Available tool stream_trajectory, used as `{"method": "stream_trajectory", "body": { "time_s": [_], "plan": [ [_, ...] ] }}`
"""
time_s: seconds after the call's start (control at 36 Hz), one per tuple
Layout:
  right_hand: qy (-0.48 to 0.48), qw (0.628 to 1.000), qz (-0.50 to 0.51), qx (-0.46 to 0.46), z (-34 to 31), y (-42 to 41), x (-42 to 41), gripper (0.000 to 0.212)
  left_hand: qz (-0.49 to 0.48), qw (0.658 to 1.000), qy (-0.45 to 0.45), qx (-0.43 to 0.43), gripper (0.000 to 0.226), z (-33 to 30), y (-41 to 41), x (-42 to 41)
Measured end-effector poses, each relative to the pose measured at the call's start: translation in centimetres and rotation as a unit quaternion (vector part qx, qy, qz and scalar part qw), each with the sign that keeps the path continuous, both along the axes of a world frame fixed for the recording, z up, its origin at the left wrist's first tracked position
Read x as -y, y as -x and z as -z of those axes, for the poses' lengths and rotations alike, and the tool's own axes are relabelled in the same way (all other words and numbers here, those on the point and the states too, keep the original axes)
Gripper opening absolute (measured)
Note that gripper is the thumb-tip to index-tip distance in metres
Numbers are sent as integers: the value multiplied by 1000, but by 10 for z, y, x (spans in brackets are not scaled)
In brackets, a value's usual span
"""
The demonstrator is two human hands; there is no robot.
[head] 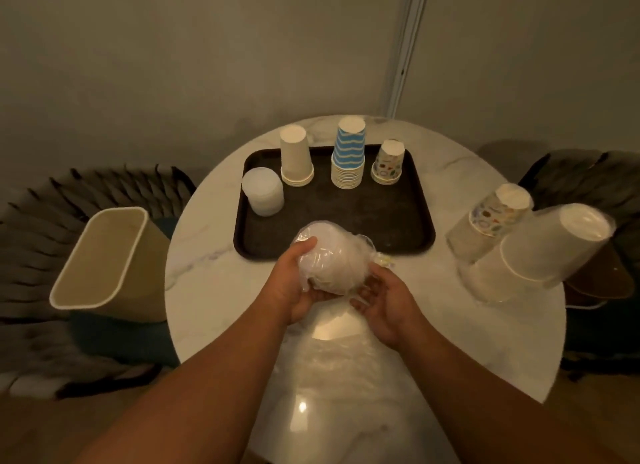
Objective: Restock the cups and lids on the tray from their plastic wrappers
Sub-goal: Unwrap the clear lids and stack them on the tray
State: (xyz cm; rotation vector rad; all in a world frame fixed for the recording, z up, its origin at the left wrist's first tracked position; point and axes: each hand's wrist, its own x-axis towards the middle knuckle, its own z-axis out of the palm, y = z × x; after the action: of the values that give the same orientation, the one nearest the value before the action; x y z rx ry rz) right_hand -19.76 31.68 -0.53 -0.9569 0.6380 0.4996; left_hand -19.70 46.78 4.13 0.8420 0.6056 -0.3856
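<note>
A round marble table (450,325) was set against a plain wall, a bin (104,256) beside it. Three cup stacks (348,155) and one lid stack (262,193) were counted on the dark tray (346,218). A wrapped lid bundle (329,256) was gripped at the tray's near edge by the left hand (298,283), while the right hand (384,297) was spread beneath it.

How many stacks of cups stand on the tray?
3, all upside down along the far side of the tray: a plain stack on the left, a blue-striped stack in the middle, a patterned stack on the right. None seems hidden.
</note>
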Motion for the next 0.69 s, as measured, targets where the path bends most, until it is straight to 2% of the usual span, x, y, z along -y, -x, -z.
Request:
{"method": "stream_trajectory", "body": {
  "time_s": [0.08, 0.19, 0.33, 0.5, 0.56, 0.61, 0.69],
  "plan": [
    [-25, 999, -42, 1, -5, -9, 4, 28, -10, 1000, 12, -14, 61, 0, 0, 8],
    [-25, 999, -43, -3, 1, -19, 17, 29, -28, 1000, 5, -12, 51, -1, 0, 12],
    [-29, 998, -42, 37, 4, -25, 25, 29, -1, 1000, -9, -14, 63, -3, 1, 20],
    [-106, 992, -71, 5, -1, -24, 45, 44, 53, 996, -76, 14, 38, -12, -4, 22],
    [-125, 989, -79, 4, -3, -22, 49, 48, 63, 989, -131, 13, 33, -18, -7, 23],
    [-134, 988, -80, 6, -5, -22, 49, 52, 96, 968, -231, 36, 28, -21, -8, 26],
    [-137, 988, -76, 12, -7, -20, 50, 59, 91, 901, -408, 114, 17, -23, -10, 27]
  ]
}}
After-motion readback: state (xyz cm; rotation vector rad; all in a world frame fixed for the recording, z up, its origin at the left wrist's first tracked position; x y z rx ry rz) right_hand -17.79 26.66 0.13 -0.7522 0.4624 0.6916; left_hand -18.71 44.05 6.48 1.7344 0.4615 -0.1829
